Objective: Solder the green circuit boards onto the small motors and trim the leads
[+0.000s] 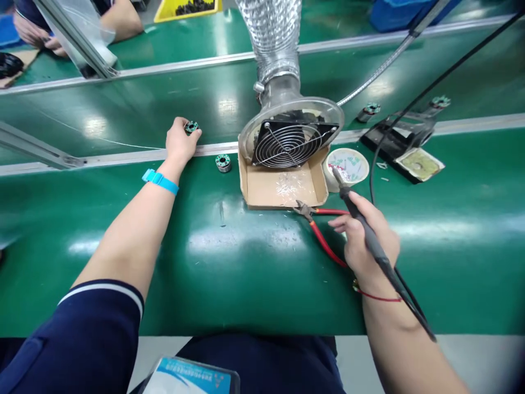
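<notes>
My left hand (181, 141) reaches to the metal rail at the back of the bench. Its fingers are closed round a small motor stator (191, 127) with a green circuit board on top. A second stator (223, 163) stands upright on the green bench, just right of that hand. In my right hand (369, 235) is a soldering iron (367, 232), gripped like a pen, tip pointing up and left. The tip appears over a roll of tape (348, 167) with red bits in its middle. Red-handled cutters (324, 230) lie open beside my right fingers.
A fan (293, 143) under a foil duct (273, 38) sits over a cardboard tray (283, 200) with clippings. A soldering iron stand (404, 142) with a yellow sponge (420, 164) is at right. The iron's black cable (435, 65) crosses there. Another person's hands (41, 38) work behind.
</notes>
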